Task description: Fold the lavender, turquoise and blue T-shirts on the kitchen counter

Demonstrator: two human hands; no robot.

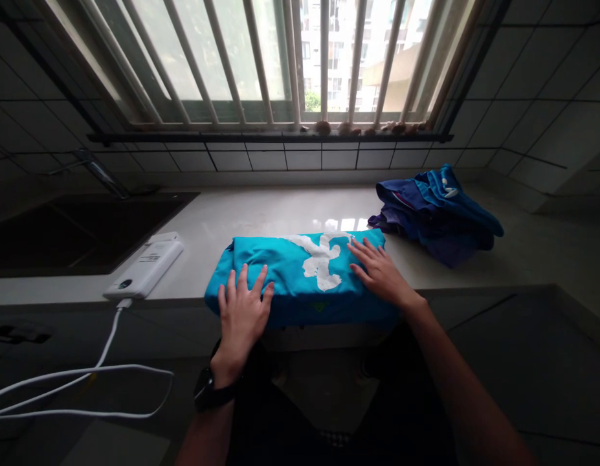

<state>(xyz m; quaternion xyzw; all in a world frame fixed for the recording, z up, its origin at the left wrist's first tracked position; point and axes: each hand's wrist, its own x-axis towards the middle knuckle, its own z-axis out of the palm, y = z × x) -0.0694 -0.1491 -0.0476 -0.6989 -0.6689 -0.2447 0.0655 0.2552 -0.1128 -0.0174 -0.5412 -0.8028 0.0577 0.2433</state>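
The bright blue folded cloth with a large white printed mark (292, 275) lies in the centre of the frame, at the front edge of the pale glossy counter (280, 207). The left hand (244, 310), palm down, rests on its left part with the fingers spread. The right hand (381, 275) lies flat on its right part, fingers slightly apart, the fingertips beside the white mark. Neither hand is pinching the cloth.

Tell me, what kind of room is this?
Probably a kitchen, though it could be a laundry room. There's a dark sink with a tap, a long pale counter and a tiled wall.
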